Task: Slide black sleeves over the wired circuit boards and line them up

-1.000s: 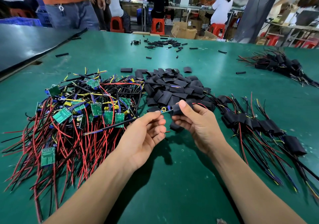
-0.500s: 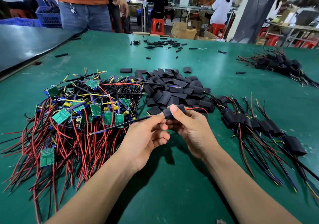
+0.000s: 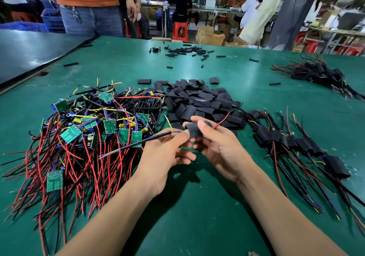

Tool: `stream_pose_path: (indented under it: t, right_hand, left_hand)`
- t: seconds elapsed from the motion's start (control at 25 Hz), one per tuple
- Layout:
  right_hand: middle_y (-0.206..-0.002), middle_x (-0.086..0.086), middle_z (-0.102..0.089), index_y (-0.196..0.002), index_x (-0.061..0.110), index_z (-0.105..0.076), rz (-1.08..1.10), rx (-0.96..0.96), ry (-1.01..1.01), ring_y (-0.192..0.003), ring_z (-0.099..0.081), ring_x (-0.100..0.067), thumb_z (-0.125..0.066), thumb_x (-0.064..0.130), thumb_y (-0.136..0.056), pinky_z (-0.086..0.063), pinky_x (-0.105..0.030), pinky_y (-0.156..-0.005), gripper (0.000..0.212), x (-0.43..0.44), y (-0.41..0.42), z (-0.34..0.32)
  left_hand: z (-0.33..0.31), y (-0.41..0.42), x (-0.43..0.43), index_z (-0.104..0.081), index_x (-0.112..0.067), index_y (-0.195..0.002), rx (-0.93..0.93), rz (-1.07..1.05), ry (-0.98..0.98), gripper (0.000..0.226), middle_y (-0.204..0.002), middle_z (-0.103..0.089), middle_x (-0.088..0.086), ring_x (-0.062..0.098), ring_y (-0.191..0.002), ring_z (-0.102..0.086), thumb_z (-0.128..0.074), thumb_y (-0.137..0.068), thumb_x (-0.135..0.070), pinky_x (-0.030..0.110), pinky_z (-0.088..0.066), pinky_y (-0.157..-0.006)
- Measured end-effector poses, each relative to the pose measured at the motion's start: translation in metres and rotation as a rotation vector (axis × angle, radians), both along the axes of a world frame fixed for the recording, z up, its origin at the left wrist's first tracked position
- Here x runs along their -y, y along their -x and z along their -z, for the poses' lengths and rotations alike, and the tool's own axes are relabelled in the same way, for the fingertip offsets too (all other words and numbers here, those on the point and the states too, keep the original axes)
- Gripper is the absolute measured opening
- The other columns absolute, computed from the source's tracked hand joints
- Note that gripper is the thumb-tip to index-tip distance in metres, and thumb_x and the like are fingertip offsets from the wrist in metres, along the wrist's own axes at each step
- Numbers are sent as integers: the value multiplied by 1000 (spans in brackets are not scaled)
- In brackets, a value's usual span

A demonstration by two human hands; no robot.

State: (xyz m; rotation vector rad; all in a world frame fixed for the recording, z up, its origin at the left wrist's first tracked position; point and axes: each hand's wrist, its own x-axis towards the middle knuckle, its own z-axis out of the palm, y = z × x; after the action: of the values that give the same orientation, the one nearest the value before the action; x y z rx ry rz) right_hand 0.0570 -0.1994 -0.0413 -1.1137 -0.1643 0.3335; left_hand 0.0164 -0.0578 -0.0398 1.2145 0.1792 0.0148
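Observation:
My right hand [image 3: 219, 147] grips a black sleeve [image 3: 194, 130] above the green table, thumb on top; a red wire [image 3: 222, 120] pokes out of its right end. My left hand [image 3: 166, 153] pinches the wires at the sleeve's left end, and a black cable [image 3: 146, 140] trails left from it. The board inside the sleeve is hidden. A tangle of green circuit boards with red and black wires [image 3: 83, 133] lies to the left. A heap of loose black sleeves [image 3: 197, 99] sits behind my hands. Sleeved boards lie in a row [image 3: 296, 143] on the right.
A second bundle of sleeved boards [image 3: 316, 74] lies at the far right. Scattered short black tubing [image 3: 183, 50] sits at the table's far edge. A dark table [image 3: 29, 48] adjoins on the left. People stand and sit beyond the green table [image 3: 197, 206].
The sleeve has slid further over the board, which no longer shows. My hands have come closer together and risen a little. The red wire now sticks out of the sleeve's right end.

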Motion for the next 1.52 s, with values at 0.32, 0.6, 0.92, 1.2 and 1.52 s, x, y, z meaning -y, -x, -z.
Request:
stream_pose_path:
  t: [0.32, 0.6, 0.92, 1.2, 1.52]
  right_hand:
    - [-118, -18, -72, -124, 2, -62, 9, -8, 11, -71, -63, -15, -60, 35, -87, -52, -25, -65, 49, -6, 1, 4]
    - [-110, -14, -74, -127, 2, -58, 6, -21, 33, -73, -63, -19, -57, 34, -91, -51, -28, -66, 49, -11, 3, 3]
    - [-73, -3, -70, -73, 14, -80, -136, -211, 97, -54, -56, -9, -63, 31, -82, -50, -20, -57, 26, 4, 4, -12]
    - [-78, -4, -74, -69, 13, -79, -2, -251, -218, -47, -52, -8, -65, 28, -82, -46, -18, -47, 24, -17, 14, -14]
    - [-104, 1, -73, -110, 16, -57, 836, -418, -370, -43, -49, -4, -46, 44, -105, -40, -15, -40, 31, 42, -18, -16]
  left_hand:
    - [5, -1, -2, -60, -7, -83, 56, -46, -118, 12, -68, -66, 9, 20, -48, -59, -66, -93, -12, 24, -47, -45]
    - [4, -2, -2, -59, -2, -89, 40, -63, -132, 9, -68, -64, 11, 20, -47, -59, -65, -92, -8, 24, -47, -45]
    - [-4, -1, -8, -62, -13, -78, 70, -35, -22, 14, -68, -63, 5, 16, -48, -58, -74, -82, -20, 21, -47, -47]
    - [-7, -1, -11, -70, -20, -73, 121, -38, 2, 22, -69, -65, 3, 14, -50, -54, -67, -81, -40, 22, -41, -50]
    - [-5, -1, -10, -67, -9, -83, 48, -52, -48, 26, -68, -63, 4, 16, -50, -53, -59, -96, -31, 24, -39, -50]
